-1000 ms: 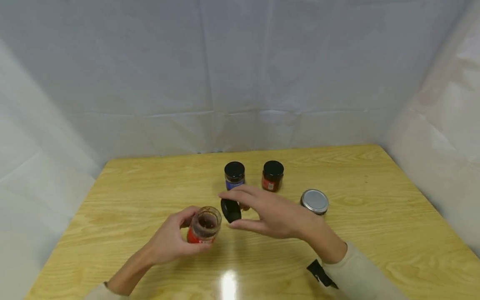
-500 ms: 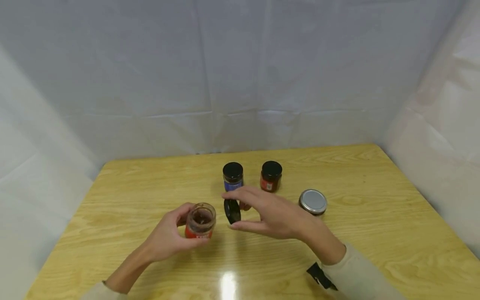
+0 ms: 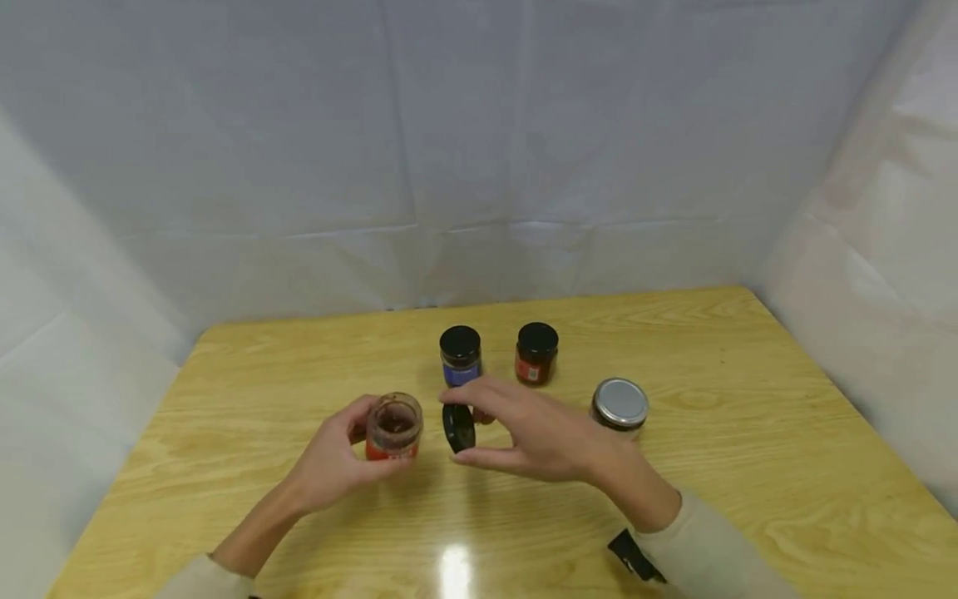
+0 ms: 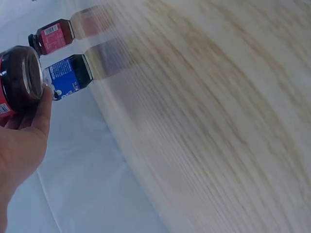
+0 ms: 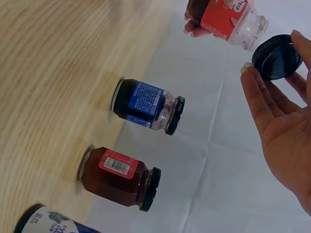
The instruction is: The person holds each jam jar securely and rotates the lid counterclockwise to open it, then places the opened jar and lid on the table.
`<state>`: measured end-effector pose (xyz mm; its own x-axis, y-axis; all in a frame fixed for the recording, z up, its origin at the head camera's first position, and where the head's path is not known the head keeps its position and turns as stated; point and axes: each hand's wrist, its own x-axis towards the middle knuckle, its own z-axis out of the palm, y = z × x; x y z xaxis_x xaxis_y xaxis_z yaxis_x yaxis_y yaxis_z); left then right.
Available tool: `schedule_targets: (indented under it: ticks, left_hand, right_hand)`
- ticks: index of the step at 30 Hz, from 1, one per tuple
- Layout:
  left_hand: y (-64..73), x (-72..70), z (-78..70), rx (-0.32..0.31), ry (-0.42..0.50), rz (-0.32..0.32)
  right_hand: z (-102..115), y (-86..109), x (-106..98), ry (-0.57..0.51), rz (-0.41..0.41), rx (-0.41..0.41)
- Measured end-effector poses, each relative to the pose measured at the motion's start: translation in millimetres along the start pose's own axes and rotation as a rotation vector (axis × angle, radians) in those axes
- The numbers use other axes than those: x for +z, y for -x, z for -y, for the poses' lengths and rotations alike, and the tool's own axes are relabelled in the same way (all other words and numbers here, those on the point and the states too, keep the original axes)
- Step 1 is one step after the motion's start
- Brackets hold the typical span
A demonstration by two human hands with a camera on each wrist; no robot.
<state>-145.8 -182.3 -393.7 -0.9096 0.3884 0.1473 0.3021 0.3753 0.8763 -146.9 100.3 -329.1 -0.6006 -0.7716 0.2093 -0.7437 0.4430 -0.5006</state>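
The open red-labelled jar (image 3: 393, 426) is held up over the tabletop (image 3: 763, 466), the left hand (image 3: 335, 457) curling its fingers round the side. Just beside its mouth, not touching, the black lid (image 3: 459, 427) stands on edge, pinched by the rim between the right hand's (image 3: 542, 433) thumb and fingers. Beyond stand a blue-labelled jar (image 3: 460, 358) and another red-labelled one (image 3: 535, 354); a silver-lidded jar (image 3: 620, 403) sits nearer, to the right.
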Motion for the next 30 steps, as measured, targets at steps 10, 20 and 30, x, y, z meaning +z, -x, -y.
schedule_targets:
  ticks: [10, 20, 30]
  left_hand:
    - [-9.8, -4.8, 7.8, -0.059, -0.013, -0.053]
    - [-25.0, -16.0, 14.2, -0.084, -0.106, -0.090]
    - [-43.7, -15.8, 17.6, -0.154, -0.090, -0.095]
  right_hand:
    - [-10, -4.3, 13, -0.023, 0.007, 0.042]
    - [-17, -6.9, 21, -0.030, 0.004, 0.074]
    - [-23, -13.8, 31, -0.104, -0.008, 0.111]
